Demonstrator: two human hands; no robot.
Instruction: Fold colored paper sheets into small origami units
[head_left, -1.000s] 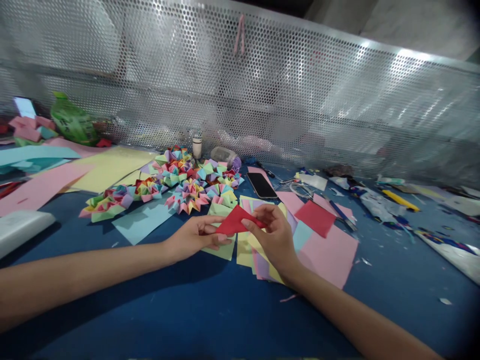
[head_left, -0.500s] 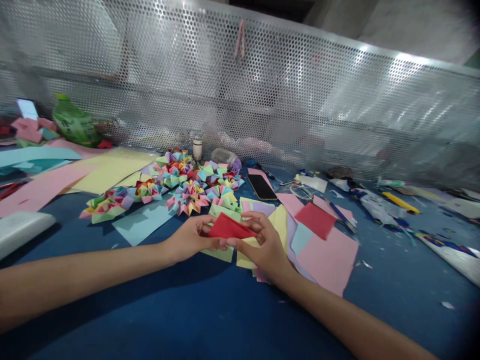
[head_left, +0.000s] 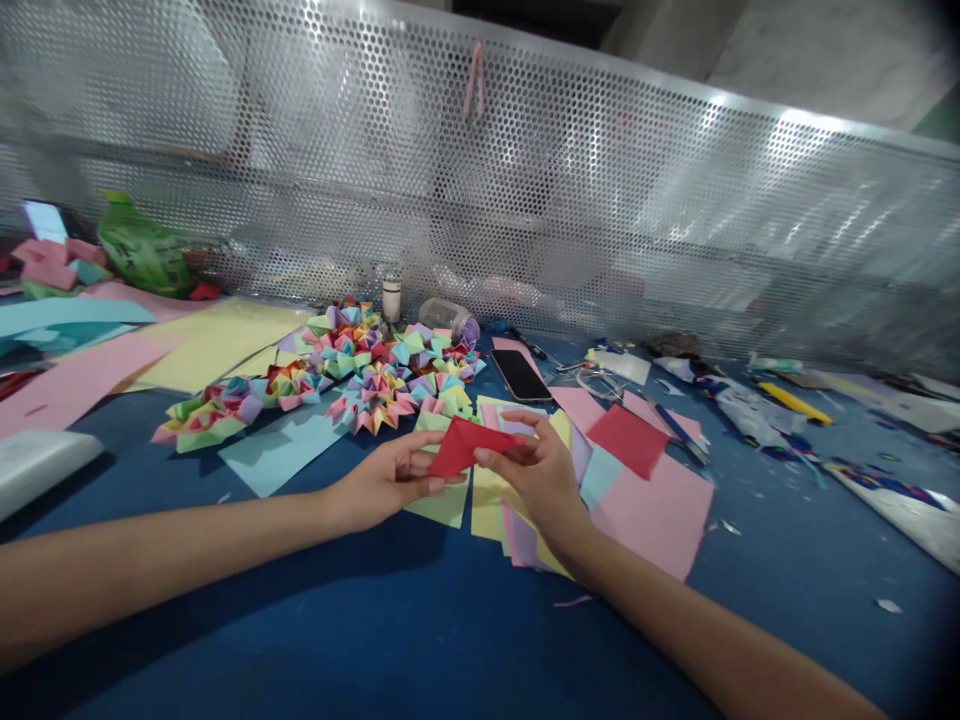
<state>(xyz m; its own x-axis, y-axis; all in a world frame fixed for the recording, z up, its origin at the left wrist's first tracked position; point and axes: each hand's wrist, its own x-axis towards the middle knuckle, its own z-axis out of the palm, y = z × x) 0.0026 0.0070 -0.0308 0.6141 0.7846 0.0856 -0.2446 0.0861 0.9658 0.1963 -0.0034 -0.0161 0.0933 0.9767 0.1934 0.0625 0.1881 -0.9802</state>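
A folded piece of red paper is held between both hands above the blue table. My left hand pinches its left end, thumb below and fingers behind. My right hand grips the right end between thumb and fingers. Beneath them lie a pale green sheet and a stack of yellow and purple sheets. To the right, a red square sheet rests on a large pink sheet. Several folded multicoloured paper pieces sit clustered behind my left hand.
A phone lies behind the hands, near a tipped clear jar and a small white bottle. A green bottle and a white box are left. A yellow cutter lies right. A perforated metal panel stands behind.
The red paper has turned in my hands, its right end now higher. My right thumb has moved up onto its face, away from my left thumb. The view has shifted slightly.
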